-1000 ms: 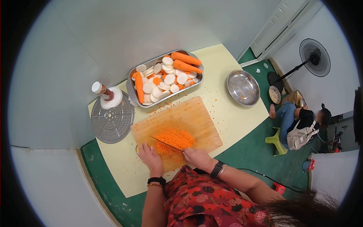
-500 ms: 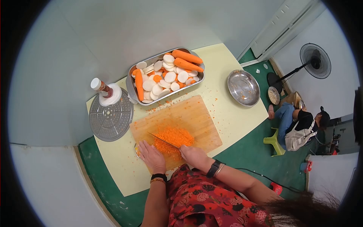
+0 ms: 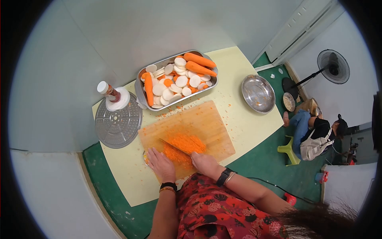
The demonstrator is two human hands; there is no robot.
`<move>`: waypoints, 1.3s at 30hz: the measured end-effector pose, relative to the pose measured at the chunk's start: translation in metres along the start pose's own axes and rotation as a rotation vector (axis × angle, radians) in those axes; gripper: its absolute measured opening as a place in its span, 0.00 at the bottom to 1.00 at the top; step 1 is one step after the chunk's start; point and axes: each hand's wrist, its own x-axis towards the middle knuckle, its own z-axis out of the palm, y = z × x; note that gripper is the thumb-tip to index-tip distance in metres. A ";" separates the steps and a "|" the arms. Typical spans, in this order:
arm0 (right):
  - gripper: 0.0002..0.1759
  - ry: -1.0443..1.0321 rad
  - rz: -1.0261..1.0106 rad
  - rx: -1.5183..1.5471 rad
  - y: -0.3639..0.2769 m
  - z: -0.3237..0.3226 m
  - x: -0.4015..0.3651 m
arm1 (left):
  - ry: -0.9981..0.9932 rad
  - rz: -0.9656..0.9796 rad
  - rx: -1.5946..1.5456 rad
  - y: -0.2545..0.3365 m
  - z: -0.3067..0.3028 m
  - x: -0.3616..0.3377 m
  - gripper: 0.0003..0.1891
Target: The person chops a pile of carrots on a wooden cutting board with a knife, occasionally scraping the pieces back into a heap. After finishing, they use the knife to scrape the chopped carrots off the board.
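Observation:
Chopped carrot (image 3: 187,142) lies heaped on a wooden cutting board (image 3: 221,135). A knife (image 3: 173,146) rests over the heap, its blade pointing up and left, and my right hand (image 3: 203,162) is closed round its handle. My left hand (image 3: 160,164) lies flat, fingers spread, at the board's left edge beside the carrot bits, holding nothing. Beyond the board stands a metal tray (image 3: 180,102) filled with white round slices (image 3: 181,81), orange slices and whole peeled carrots (image 3: 200,60).
On the yellow table (image 3: 123,175) are a perforated metal disc (image 3: 115,129), a jar with a white lid (image 3: 108,91) and a steel bowl (image 3: 258,94). A seated person (image 3: 314,133), a green stool (image 3: 289,149) and a fan (image 3: 333,66) are at the right.
The whole view has shifted slightly. Both hands keep nearly the same places, with the knife still held over the carrot heap.

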 end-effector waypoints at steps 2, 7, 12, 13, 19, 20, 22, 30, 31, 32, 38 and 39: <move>0.09 0.011 -0.012 0.002 -0.001 0.001 -0.001 | -0.007 0.000 -0.008 0.000 0.000 -0.002 0.25; 0.09 -0.003 0.046 0.006 -0.005 0.000 0.002 | 0.002 0.006 0.008 0.001 0.001 -0.002 0.25; 0.09 0.050 -0.008 0.011 -0.013 -0.009 0.001 | 0.000 0.010 0.021 -0.001 0.004 -0.002 0.25; 0.09 0.058 -0.015 0.010 -0.018 -0.015 0.001 | -0.002 0.005 0.020 -0.001 0.003 -0.002 0.25; 0.09 0.008 0.013 0.022 -0.009 0.005 0.013 | 0.013 0.020 0.040 0.000 0.000 0.001 0.25; 0.09 0.010 -0.001 0.024 -0.008 0.007 0.011 | 0.000 0.020 0.042 -0.001 -0.001 -0.001 0.25; 0.10 0.014 -0.025 0.022 -0.015 -0.006 0.008 | 0.005 0.013 0.040 0.001 0.001 -0.002 0.25; 0.10 0.001 -0.028 0.018 -0.018 0.000 0.013 | 0.009 0.018 0.037 0.000 0.001 -0.002 0.25; 0.10 0.005 -0.034 0.024 -0.020 -0.005 0.012 | 0.013 0.018 0.041 0.000 0.002 -0.002 0.25; 0.10 0.024 -0.045 0.006 -0.019 -0.002 0.012 | 0.019 0.018 0.047 0.000 0.003 -0.001 0.25; 0.10 0.063 -0.072 0.008 -0.010 0.014 0.013 | 0.032 0.035 0.048 -0.001 0.001 0.000 0.25; 0.10 0.068 -0.081 0.018 -0.014 0.007 0.011 | 0.029 0.026 0.042 -0.001 0.002 -0.001 0.25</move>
